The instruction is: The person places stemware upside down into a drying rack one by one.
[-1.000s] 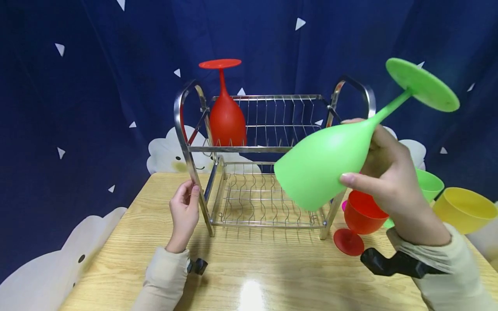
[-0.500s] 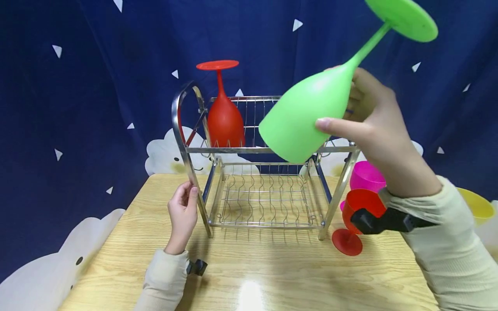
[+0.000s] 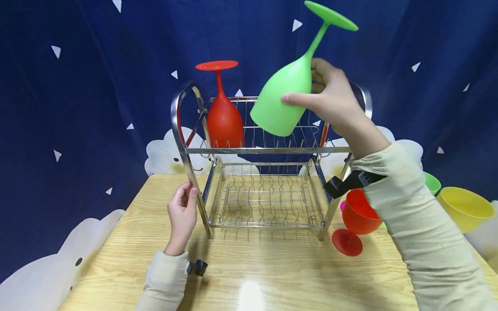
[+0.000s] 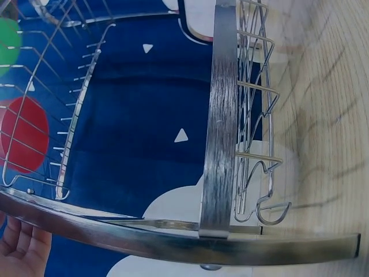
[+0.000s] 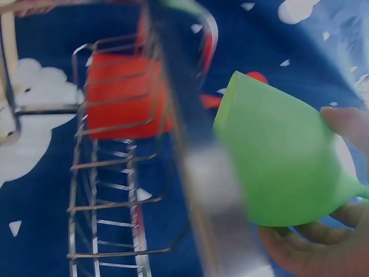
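Observation:
My right hand (image 3: 336,101) grips a green plastic wine glass (image 3: 282,93) by its bowl, thumb on the near side. The glass is tilted upside down, foot up, its rim pointing down left above the upper tier of a two-tier metal dish rack (image 3: 268,150). In the right wrist view the green bowl (image 5: 282,156) appears just past the rack's blurred front bar. A red wine glass (image 3: 225,123) stands upside down at the left of that tier. My left hand (image 3: 183,211) holds the rack's left front leg, fingers curled at its edge.
Right of the rack, a red goblet (image 3: 359,214) stands on the wooden table (image 3: 272,268). Farther right are a yellow goblet (image 3: 464,211) and a green one (image 3: 431,183), partly behind my right sleeve. A dark blue curtain (image 3: 116,65) hangs behind.
My right hand has carried the green wine glass up and left, from in front of the rack's right side to above its upper tier, turning it more upright. My left hand stays on the leg.

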A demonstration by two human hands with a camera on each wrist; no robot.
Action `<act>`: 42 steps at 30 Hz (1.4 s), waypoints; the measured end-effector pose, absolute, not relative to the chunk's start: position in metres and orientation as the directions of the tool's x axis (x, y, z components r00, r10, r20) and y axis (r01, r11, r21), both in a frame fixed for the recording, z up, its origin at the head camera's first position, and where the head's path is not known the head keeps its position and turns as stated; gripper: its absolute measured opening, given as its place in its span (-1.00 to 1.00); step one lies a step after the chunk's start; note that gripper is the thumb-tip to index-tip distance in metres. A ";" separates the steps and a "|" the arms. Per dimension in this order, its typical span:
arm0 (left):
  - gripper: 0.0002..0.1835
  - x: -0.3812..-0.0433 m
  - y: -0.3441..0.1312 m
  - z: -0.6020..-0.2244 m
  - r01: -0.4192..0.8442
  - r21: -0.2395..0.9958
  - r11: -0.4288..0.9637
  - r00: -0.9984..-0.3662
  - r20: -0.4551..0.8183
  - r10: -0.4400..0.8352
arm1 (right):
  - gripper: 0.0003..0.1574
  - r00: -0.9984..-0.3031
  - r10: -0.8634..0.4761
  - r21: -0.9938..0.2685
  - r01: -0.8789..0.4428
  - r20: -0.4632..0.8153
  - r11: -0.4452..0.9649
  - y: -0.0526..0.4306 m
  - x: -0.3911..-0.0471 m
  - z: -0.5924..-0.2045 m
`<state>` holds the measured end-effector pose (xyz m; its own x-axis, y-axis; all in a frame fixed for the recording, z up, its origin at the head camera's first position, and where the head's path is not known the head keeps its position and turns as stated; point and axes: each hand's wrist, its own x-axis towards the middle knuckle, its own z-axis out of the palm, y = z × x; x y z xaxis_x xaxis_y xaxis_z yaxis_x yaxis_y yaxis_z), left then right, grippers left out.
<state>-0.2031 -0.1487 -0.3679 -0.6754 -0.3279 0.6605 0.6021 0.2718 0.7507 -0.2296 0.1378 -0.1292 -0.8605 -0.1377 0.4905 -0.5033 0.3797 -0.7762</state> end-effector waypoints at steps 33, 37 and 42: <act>-0.82 -0.183 -0.140 -0.349 0.572 0.777 0.263 -0.690 0.629 -0.357 | -0.01 -0.941 -0.236 -0.584 -0.336 0.243 0.739 0.112 -0.270 -0.155; -0.82 -0.183 -0.140 -0.348 0.574 0.777 0.259 -0.688 0.629 -0.362 | 0.01 -0.938 -0.263 -0.575 -0.347 0.227 0.741 0.112 -0.270 -0.155; -0.82 -0.183 -0.141 -0.348 0.576 0.779 0.250 -0.690 0.627 -0.363 | 0.00 -0.932 -0.287 -0.595 -0.363 0.222 0.717 0.113 -0.270 -0.155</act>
<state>-0.1834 -0.1407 -0.3483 -0.6898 -0.3628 0.6266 0.5757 0.2500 0.7785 -0.2698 0.1132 -0.1549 -0.9318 -0.2873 0.2218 -0.3628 0.7170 -0.5953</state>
